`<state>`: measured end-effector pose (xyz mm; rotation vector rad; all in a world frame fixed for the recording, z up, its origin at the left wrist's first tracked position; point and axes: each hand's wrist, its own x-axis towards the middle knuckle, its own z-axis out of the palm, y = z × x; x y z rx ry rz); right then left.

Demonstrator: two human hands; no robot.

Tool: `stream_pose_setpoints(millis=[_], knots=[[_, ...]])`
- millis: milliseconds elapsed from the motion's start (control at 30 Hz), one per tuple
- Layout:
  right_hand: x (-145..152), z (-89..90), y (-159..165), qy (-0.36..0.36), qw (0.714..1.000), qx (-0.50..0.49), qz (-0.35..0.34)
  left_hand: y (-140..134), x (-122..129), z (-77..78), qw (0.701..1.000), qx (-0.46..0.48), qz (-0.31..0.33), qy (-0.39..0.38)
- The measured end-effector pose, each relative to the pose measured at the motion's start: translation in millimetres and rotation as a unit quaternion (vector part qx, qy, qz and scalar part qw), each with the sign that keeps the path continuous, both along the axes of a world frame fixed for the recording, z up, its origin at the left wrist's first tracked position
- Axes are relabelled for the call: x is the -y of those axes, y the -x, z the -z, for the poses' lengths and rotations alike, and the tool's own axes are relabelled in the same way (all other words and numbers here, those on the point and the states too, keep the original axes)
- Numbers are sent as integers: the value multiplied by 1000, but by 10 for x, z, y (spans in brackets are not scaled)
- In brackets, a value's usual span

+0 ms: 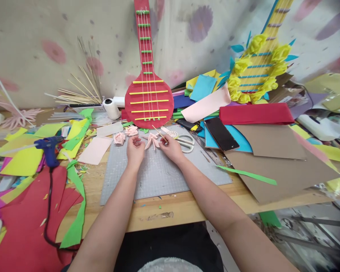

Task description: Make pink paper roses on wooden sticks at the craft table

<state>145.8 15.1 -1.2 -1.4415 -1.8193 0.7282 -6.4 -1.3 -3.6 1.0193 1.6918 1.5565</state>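
Evidently the step in hand is fine work on a small pink flower (pixel 152 141), which lies at the centre of the frame between the two hands. Nearest, the left forearm (pixel 113 211) slants up from the lower left and the right forearm (pixel 215 192) from the lower right, both crossing the front edge of the tabletop (pixel 187 216) to converge over the grey mat (pixel 163 181). The left hand (pixel 135 151) is bent inward, its fingers curled beside the flower; whether its grip has hold of a petal, I cannot tell. The right hand (pixel 170 148) has its fingers drawn in around a thin stick (pixel 159 133) that points to the upper left, with the thumb side close by the flower's right petals. The next move probably calls for steadying the flower on the left and a light, exact touch on the right, since the petals look soft and easily bent. Just beyond, two roses (pixel 119 138) (pixel 131 130) sit left of centre and scissors (pixel 186 143) lie right of it; farther off, a red lute (pixel 149 100) stands at upper centre.
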Motion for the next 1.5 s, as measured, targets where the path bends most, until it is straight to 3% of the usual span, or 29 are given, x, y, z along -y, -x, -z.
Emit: stream_pose_setpoints(millis=[167,300,533,800,1067,1233,1500], knots=[[29,-24,12,9,999,30,7,59,147,5,979,-182,90,26],[61,-30,36,10,999,47,6,37,236,35,958,-269,91,35],[87,5,82,-13,997,73,3,55,217,86,976,-200,83,12],[177,-117,172,-82,989,112,-54,66,201,59,958,-272,93,-6],[136,-121,186,-92,989,110,-45,24,171,28,967,-208,127,-76],[131,-111,183,-99,989,96,-44,20,191,7,956,-253,113,-94],[99,-116,166,-52,995,64,-54,34,149,9,928,-335,92,-135]])
